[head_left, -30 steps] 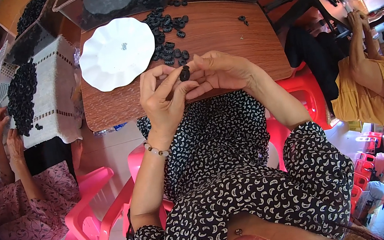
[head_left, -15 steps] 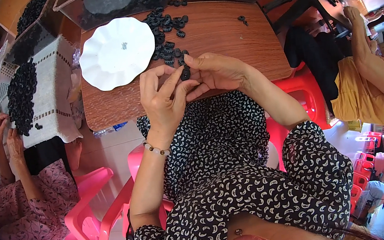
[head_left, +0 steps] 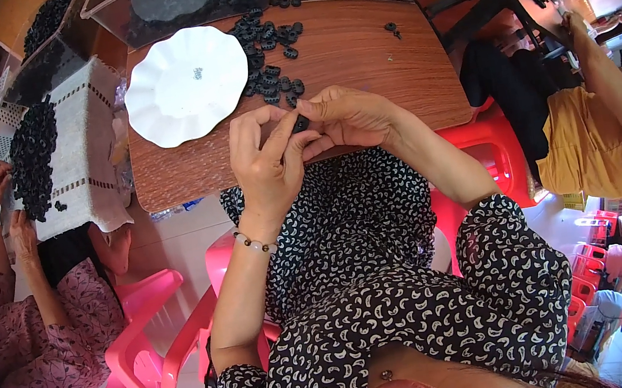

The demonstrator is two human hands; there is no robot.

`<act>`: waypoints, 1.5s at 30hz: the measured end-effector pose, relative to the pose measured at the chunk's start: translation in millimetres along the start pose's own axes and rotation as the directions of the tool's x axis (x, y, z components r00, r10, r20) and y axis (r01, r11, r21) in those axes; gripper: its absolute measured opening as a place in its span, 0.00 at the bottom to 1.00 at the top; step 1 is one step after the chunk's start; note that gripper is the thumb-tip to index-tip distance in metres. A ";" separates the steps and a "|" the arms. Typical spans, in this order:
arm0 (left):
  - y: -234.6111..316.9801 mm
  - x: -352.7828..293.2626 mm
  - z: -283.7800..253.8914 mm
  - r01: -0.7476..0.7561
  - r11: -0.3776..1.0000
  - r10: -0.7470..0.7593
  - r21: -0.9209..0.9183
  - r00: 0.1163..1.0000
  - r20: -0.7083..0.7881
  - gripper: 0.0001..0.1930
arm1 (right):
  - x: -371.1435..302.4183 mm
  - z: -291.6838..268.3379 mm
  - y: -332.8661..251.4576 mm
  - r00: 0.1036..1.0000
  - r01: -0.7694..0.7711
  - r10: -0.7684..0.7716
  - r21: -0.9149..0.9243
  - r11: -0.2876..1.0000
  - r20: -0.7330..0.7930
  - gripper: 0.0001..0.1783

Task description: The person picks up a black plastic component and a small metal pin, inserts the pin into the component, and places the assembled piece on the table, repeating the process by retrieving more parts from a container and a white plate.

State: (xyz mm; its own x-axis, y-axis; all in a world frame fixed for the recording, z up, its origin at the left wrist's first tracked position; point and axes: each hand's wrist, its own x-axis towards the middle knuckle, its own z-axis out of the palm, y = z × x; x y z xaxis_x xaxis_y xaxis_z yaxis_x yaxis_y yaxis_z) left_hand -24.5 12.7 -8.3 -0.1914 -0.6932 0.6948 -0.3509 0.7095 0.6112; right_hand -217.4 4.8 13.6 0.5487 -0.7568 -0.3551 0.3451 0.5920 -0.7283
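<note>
My outfit (head_left: 420,305): black, white crescent print all over, short sleeves (head_left: 502,239). Beaded bracelet (head_left: 256,244) on my left wrist (head_left: 250,229), pale and dark beads. Small round pendant (head_left: 386,376), I think, at my neck.

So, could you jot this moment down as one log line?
left hand: pinching small black piece | right hand: thumb at same piece | nearby: scalloped white plate, loose black pieces, brown wood-grain table

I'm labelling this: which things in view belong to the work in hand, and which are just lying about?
Probably in use:
small black part, between left hand and right hand
loose black parts on brown table

Probably not:
white wavy-edged plate
pink chair, lower left
</note>
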 end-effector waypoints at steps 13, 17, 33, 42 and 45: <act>1.1 0.2 -1.3 -0.006 0.999 0.007 0.039 1.000 -0.021 0.15 | -19.5 18.8 -16.1 0.954 0.128 -0.259 -0.571 0.811 -0.154 0.24; 4.4 -2.3 -0.8 0.112 0.994 -0.112 -0.020 0.994 0.003 0.15 | -17.2 21.0 -17.7 0.888 0.266 -0.459 -0.781 0.565 -0.030 0.14; 0.0 -0.2 -1.0 0.313 0.927 -0.323 -0.208 0.946 -0.017 0.10 | 7.7 -22.4 -194.1 0.353 -0.055 -0.925 -0.984 -0.168 0.138 0.13; 1.3 -0.6 2.7 0.348 0.905 -0.347 -0.244 0.937 0.049 0.09 | 32.7 -56.6 -181.5 0.037 0.528 -0.785 -0.679 -0.511 0.619 0.14; 4.2 1.0 -3.9 0.385 0.896 -0.381 -0.220 0.923 0.063 0.09 | 40.5 -43.7 -119.1 0.530 0.059 -0.820 -0.975 -0.216 0.214 0.11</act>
State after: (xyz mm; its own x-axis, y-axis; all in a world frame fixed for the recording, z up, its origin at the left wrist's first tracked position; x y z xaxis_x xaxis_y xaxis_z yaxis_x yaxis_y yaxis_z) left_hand -22.6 15.5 -3.6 -0.1006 -0.9176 0.3845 -0.1866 0.3970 0.8987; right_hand -269.6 -108.5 60.4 0.1710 -0.8276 0.5346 -0.7844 -0.4427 -0.4345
